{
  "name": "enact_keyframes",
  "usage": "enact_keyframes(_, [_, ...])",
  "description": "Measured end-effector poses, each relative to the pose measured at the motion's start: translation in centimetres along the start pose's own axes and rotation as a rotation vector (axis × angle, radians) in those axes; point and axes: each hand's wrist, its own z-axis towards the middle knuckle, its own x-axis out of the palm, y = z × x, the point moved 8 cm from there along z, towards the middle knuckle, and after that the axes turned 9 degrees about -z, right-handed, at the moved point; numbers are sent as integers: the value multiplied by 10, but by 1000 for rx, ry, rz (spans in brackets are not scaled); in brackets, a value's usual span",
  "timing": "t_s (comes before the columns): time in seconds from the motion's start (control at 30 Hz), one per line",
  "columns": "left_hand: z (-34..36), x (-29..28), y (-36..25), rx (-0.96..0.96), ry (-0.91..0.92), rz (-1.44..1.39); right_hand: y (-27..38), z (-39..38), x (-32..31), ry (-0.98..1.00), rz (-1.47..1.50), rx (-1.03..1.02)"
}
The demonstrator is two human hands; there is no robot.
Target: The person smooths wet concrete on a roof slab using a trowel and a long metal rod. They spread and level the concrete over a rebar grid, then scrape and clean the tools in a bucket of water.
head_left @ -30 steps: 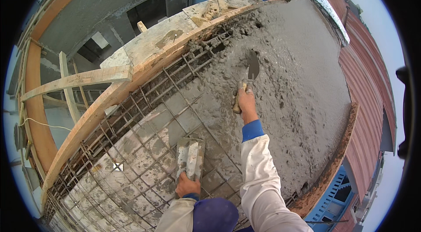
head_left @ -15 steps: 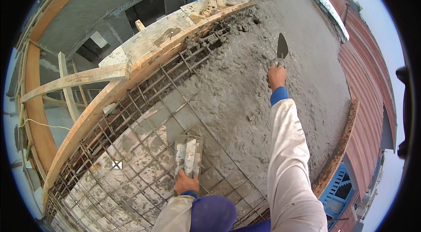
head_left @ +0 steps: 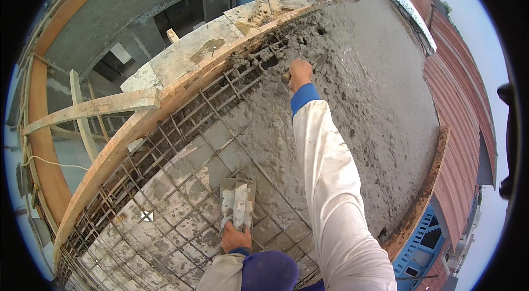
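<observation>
My right hand (head_left: 300, 73) is closed round the handle of a pointed trowel (head_left: 320, 61), whose blade dips into lumpy wet concrete (head_left: 308, 126). That spot is near the far end of the wooden edge board (head_left: 187, 73). Low in the middle, my left hand (head_left: 235, 237) grips a rectangular plastering float (head_left: 237, 203) by its near end. The float lies over the steel rebar grid (head_left: 193, 167), apart from the concrete heap. Part of its handle is hidden under my fingers.
Mortar-spattered formwork panels (head_left: 140, 247) show beneath the grid. Beyond the curved board, timber braces (head_left: 93, 108) span a drop to a lower level. On the right, a rusty edge strip (head_left: 421, 203) borders the slab, with a red corrugated roof (head_left: 460, 115) outside it. My purple-clad knee (head_left: 269, 272) is close by.
My right hand has swung left with the trowel, from the smoother concrete to the lumpy edge near the board, and the blade now meets the concrete. My left hand stays nearly in place.
</observation>
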Motion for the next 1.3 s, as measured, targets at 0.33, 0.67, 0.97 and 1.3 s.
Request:
enact_keyframes(0.33, [2, 1, -1, -6, 24, -43, -54, -79, 2, -234, 13, -46])
enact_keyframes(0.67, [3, 3, 3, -2, 14, -41, 26, -24, 10, 57, -32, -54])
enact_keyframes(0.97, [2, 6, 3, -29, 25, 20, 25, 35, 33, 123, -924, -852])
enact_keyframes(1.3, [1, 0, 3, 4, 41, -34, 53, -63, -8, 256, -1299, -660])
